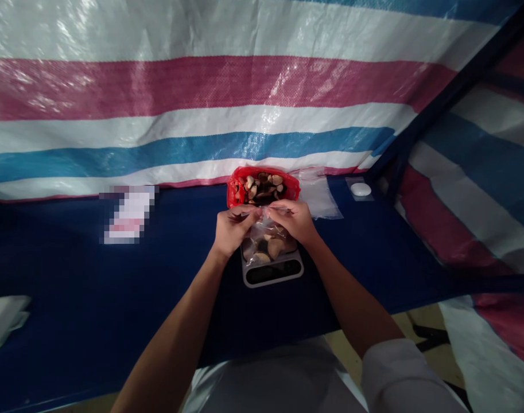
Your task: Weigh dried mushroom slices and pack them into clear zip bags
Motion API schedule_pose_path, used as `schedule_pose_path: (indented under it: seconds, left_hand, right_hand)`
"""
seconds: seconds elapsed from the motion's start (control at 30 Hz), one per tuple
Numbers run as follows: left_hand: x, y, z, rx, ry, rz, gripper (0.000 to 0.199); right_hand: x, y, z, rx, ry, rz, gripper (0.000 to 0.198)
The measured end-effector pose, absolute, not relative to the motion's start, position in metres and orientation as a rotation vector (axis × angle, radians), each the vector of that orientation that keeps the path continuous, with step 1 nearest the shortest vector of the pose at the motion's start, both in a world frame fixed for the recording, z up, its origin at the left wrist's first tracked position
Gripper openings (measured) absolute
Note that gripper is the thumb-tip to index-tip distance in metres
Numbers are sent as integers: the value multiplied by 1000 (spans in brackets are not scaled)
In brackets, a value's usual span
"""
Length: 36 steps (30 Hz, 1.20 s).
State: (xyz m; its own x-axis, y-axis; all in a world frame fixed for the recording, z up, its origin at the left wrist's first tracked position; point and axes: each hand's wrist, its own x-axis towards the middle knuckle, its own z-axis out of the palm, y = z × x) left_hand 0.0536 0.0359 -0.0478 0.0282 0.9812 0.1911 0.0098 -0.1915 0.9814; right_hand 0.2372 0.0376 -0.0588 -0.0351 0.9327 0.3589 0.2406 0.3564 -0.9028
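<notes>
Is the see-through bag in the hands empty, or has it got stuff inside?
Not empty: the clear bag has stuff inside. Pale and dark pieces show through its plastic.

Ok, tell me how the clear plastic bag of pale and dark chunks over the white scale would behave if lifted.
The clear plastic bag would probably be floppy, since it wrinkles near the top. The separate chunks inside would likely shift and sag. Glints on it suggest the bag may be slippery.

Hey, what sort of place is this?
Perhaps a makeshift stall or tent: striped plastic sheeting hangs behind a blue table, where a small scale sits beneath a clear bag.
</notes>
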Motion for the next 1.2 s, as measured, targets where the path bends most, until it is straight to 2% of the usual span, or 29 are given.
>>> schedule_pose_path:
  seconds: [0.23, 0.53, 0.83, 1.0, 1.2]
  left_hand:
    - [53, 35, -44, 1304, 1198, 1330, 39]
    - [58, 31, -40, 1334, 1180, 1370, 32]
    - [53, 37, -47, 1262, 1181, 1411, 40]
    - [50, 43, -56, 1200, 1119, 1500, 43]
    - [52, 42, -56, 1186, 1086, 1439, 47]
  right_hand:
    - [238, 40, -65, -1102, -1411, 870, 28]
    - [236, 35, -57, -1053, -1499, 867, 32]
    - [242, 44, -63, -1059, -1268, 1077, 39]
    - [246, 46, -56, -1047, -1136, 1111, 42]
    - [241, 45, -56, -1075, -1122, 1088, 47]
